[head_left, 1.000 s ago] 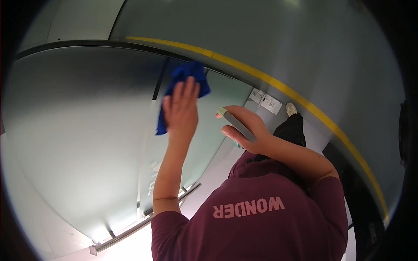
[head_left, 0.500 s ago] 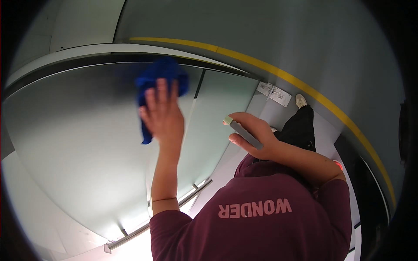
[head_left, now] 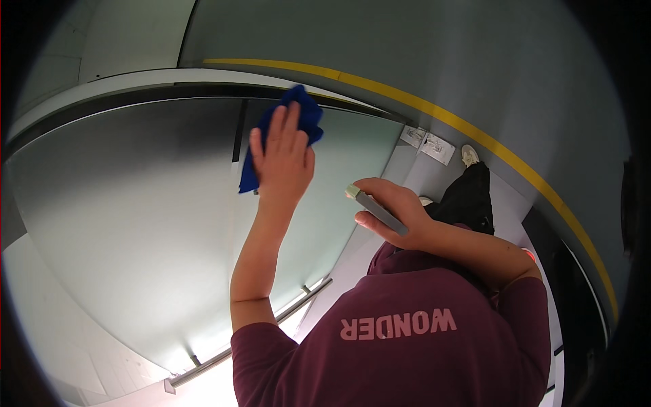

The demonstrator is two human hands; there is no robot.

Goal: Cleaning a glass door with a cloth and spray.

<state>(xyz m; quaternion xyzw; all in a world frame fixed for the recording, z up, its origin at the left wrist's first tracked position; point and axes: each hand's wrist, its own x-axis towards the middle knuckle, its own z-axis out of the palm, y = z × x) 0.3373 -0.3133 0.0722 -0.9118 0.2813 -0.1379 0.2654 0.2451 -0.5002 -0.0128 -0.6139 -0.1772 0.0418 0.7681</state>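
My left hand (head_left: 281, 163) lies with its fingers stretched over a blue cloth (head_left: 309, 115), pressing it against a frosted glass panel (head_left: 156, 197). The cloth is bunched under the palm and sticks out past the fingertips, near the panel's dark far edge. In front of my body, to the right of the panel, my right hand (head_left: 407, 207) is closed round a grey bar-shaped tool (head_left: 382, 214) with a pale green end. The fingers and palm hide part of this tool, and its exact kind cannot be made out.
A metal bar handle (head_left: 224, 356) runs along the glass panel's near side. Beyond the panel lies a grey floor with a curved yellow line (head_left: 434, 108). Two white plates (head_left: 436, 149) sit by the panel's right corner, close to my shoe (head_left: 469, 156).
My left hand has slid to the right across the glass with the cloth. A dark strip on the glass now shows farther left. My right hand and its tool have hardly moved.
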